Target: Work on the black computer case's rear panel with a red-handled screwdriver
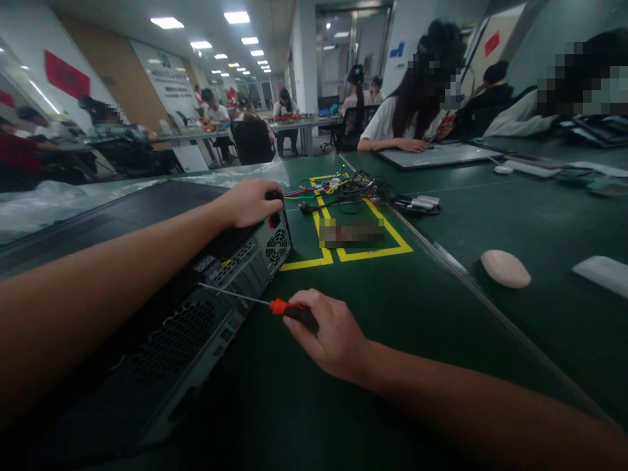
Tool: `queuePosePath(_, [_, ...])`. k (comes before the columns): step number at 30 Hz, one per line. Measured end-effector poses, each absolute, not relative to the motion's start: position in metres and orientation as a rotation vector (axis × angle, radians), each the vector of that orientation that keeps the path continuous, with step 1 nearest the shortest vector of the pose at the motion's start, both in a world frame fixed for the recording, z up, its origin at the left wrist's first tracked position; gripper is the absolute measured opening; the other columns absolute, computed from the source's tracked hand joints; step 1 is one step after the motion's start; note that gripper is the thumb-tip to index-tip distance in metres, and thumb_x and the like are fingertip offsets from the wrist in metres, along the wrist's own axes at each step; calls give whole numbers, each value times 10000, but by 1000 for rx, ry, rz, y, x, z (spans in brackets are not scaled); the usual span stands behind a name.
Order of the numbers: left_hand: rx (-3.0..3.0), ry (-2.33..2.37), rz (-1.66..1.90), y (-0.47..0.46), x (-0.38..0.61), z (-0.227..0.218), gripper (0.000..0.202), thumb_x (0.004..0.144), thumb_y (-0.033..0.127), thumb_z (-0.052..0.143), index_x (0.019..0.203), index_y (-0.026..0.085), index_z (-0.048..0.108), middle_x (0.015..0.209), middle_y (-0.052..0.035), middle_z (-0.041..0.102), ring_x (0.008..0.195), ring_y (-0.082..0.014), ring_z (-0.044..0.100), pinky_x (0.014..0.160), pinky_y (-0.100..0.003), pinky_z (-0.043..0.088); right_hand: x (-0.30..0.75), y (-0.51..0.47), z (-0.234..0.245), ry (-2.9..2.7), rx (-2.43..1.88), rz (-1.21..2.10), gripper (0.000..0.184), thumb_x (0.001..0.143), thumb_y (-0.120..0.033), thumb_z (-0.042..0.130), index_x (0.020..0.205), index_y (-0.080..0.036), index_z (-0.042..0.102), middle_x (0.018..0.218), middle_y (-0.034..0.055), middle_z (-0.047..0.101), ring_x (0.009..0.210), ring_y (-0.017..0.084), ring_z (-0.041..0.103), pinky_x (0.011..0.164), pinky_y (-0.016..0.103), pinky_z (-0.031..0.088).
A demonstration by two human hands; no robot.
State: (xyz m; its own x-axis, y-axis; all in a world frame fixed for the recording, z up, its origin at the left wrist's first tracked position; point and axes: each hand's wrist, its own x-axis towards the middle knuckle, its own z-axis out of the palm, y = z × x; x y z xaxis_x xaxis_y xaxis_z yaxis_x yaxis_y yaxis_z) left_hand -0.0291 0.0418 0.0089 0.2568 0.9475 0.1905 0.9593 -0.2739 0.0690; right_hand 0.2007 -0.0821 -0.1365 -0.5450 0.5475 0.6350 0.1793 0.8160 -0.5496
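Clock read from the worker's place. Computer case (181,333), one, at ten o'clock. Screwdriver (277,305), one. Worker's left hand (255,203), one; right hand (333,330), one. Cable tangle (363,186), one, at twelve. Black plug (308,208), one. Pinkish rounded object (505,268), one, at two. Nearest co-workers (387,121), by my count: two, between one and two.

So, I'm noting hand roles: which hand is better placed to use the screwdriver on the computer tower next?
Right, I'd judge: the right hand grips the screwdriver, which points at the rear panel. The left hand rests on the computer tower, perhaps better placed to steady it.
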Motion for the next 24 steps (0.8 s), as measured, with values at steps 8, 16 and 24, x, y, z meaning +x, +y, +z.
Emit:
queuePosePath(8, [-2456, -1835, -306, 43, -30, 8, 503, 820, 439, 480, 1185, 218, 747, 1203, -104, 750, 1122, -303, 661, 1012, -428, 493, 201, -82, -138, -2121, -520, 526, 151, 1028, -311, 577, 1137, -207, 566, 939, 37, 683, 714, 151, 618, 652, 278, 471])
queuePosePath(16, [-2453, -1869, -301, 43, -30, 9, 500, 825, 447, 478, 1191, 231, 742, 1198, -99, 746, 1108, -295, 660, 998, -422, 495, 201, -83, -136, -2128, -526, 554, 177, 1026, -343, 561, 1141, -210, 579, 963, 41, 684, 777, 170, 636, 709, 305, 498])
queuePosePath(24, [-2463, -1862, -309, 43, -31, 9, 507, 810, 455, 485, 1183, 235, 750, 1204, -110, 743, 1128, -318, 653, 1016, -450, 482, 202, -83, -133, -2132, -530, 515, 228, 1046, -386, 533, 1151, -194, 599, 987, 59, 691, 823, 185, 649, 738, 321, 506])
